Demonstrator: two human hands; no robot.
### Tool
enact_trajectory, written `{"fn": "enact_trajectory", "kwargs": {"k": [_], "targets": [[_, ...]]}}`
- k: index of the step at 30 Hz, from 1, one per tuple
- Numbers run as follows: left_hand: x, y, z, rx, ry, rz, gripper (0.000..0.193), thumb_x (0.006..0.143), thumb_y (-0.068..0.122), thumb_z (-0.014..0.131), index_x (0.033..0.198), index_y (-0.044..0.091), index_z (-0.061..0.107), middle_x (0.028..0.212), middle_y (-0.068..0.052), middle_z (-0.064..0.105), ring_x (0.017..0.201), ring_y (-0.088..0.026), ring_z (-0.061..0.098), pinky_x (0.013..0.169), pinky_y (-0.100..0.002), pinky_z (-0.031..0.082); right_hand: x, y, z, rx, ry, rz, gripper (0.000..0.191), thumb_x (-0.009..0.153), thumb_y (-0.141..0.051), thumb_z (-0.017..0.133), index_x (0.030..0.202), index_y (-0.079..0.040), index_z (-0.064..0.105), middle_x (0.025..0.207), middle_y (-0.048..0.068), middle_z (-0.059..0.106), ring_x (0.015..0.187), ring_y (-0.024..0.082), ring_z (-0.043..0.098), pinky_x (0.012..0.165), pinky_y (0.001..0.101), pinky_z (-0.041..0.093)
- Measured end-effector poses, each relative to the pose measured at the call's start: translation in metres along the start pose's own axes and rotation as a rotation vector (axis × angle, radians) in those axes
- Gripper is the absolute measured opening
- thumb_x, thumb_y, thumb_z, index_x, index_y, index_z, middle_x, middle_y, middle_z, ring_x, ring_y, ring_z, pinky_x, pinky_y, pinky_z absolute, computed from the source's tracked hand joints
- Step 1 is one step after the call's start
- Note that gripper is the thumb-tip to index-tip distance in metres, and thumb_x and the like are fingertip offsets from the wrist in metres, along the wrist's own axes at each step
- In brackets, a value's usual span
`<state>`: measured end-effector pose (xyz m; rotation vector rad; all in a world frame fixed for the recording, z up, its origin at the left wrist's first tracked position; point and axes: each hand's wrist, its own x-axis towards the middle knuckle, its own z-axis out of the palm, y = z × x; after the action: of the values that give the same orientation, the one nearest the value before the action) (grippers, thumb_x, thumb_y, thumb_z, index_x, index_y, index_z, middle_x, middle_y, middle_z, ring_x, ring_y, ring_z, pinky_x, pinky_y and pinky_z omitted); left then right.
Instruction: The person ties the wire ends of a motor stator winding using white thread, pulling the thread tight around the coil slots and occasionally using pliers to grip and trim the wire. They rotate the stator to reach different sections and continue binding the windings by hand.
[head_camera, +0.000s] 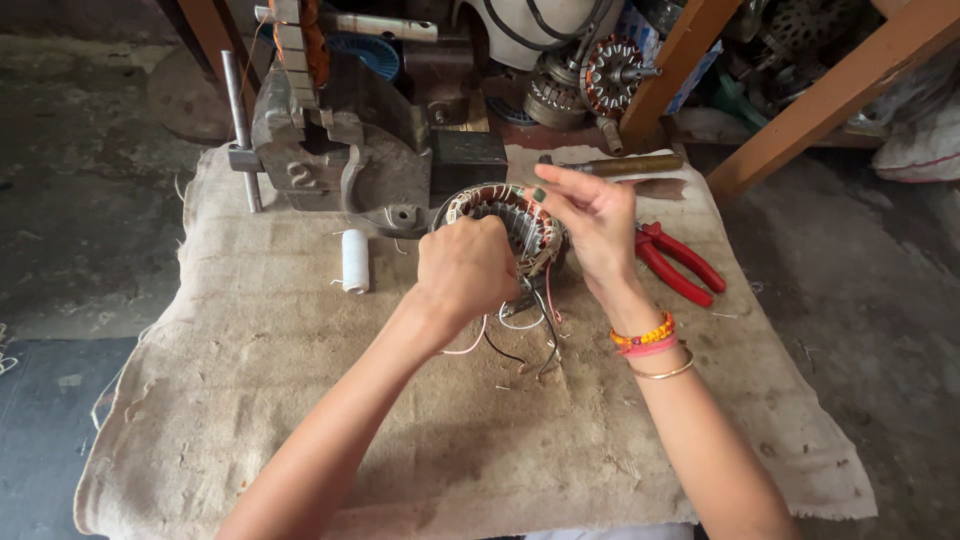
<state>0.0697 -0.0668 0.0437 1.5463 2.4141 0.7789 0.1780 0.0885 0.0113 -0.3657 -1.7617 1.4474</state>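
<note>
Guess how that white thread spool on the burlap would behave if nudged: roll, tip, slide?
The white thread spool lies on its side, so it would probably roll sideways rather than tip. The coarse burlap cloth should likely stop it quickly. It looks small and probably light; its loose thread end might snag.

motor stator (505, 225) | round, copper-wound, loose wire leads | upright on burlap, beside vise

A grey metal bench vise (330, 150) stands on the coarse burlap cloth (300, 400); a white thread spool (355, 261) lies near it, red-handled pliers (680, 262) well apart.
</note>
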Motion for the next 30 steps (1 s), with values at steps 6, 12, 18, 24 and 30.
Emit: {"fn": "enact_trajectory", "kwargs": {"k": [6, 12, 18, 24, 30], "targets": [[0.001, -0.033, -0.015, -0.477, -0.212, 0.120, 0.016, 0.077, 0.020, 0.081, 0.090, 0.011, 0.083, 0.077, -0.004, 0.080, 0.070, -0.011, 0.074, 0.068, -0.028, 0.059, -0.009, 0.008, -0.015, 0.221, -0.053, 0.091, 0.028, 0.091, 0.000, 0.075, 0.119, 0.001, 0.073, 0.109, 0.011, 0.078, 0.096, 0.015, 0.073, 0.089, 0.0289, 0.058], [-0.005, -0.060, 0.001, -0.862, -0.278, 0.140, 0.014, 0.090, 0.012, 0.074, 0.097, 0.003, 0.081, 0.081, -0.003, 0.078, 0.070, -0.007, 0.068, 0.063, -0.022, 0.054, -0.012, 0.002, -0.025, 0.176, -0.240, 0.071, 0.020, 0.095, -0.001, 0.071, 0.113, -0.001, 0.076, 0.104, 0.009, 0.078, 0.096, 0.013, 0.073, 0.091, 0.0265, 0.057], [0.004, -0.072, 0.006, -1.110, -0.283, -0.014, 0.020, 0.093, 0.016, 0.070, 0.108, 0.007, 0.079, 0.079, 0.000, 0.076, 0.066, -0.006, 0.071, 0.052, -0.019, 0.046, -0.005, 0.007, -0.043, 0.034, -0.372, 0.039, 0.009, 0.098, 0.001, 0.071, 0.105, 0.002, 0.077, 0.100, 0.012, 0.078, 0.093, 0.014, 0.071, 0.084, 0.0266, 0.055], [0.003, -0.073, 0.009, -1.084, -0.332, 0.057, 0.028, 0.093, 0.016, 0.068, 0.119, 0.011, 0.078, 0.081, 0.005, 0.075, 0.067, -0.003, 0.070, 0.055, -0.019, 0.049, -0.003, 0.009, -0.049, 0.113, -0.474, 0.115, 0.014, 0.089, -0.001, 0.072, 0.101, 0.001, 0.078, 0.097, 0.012, 0.078, 0.090, 0.017, 0.073, 0.086, 0.0285, 0.058], [0.007, -0.069, 0.014, -0.973, -0.169, 0.111, 0.024, 0.091, 0.007, 0.073, 0.113, 0.011, 0.080, 0.083, -0.003, 0.081, 0.063, -0.004, 0.068, 0.052, -0.019, 0.048, -0.006, 0.003, -0.042, 0.127, -0.548, 0.085, 0.013, 0.086, -0.001, 0.074, 0.098, 0.001, 0.078, 0.106, 0.006, 0.071, 0.098, 0.018, 0.069, 0.090, 0.0325, 0.058]]}}
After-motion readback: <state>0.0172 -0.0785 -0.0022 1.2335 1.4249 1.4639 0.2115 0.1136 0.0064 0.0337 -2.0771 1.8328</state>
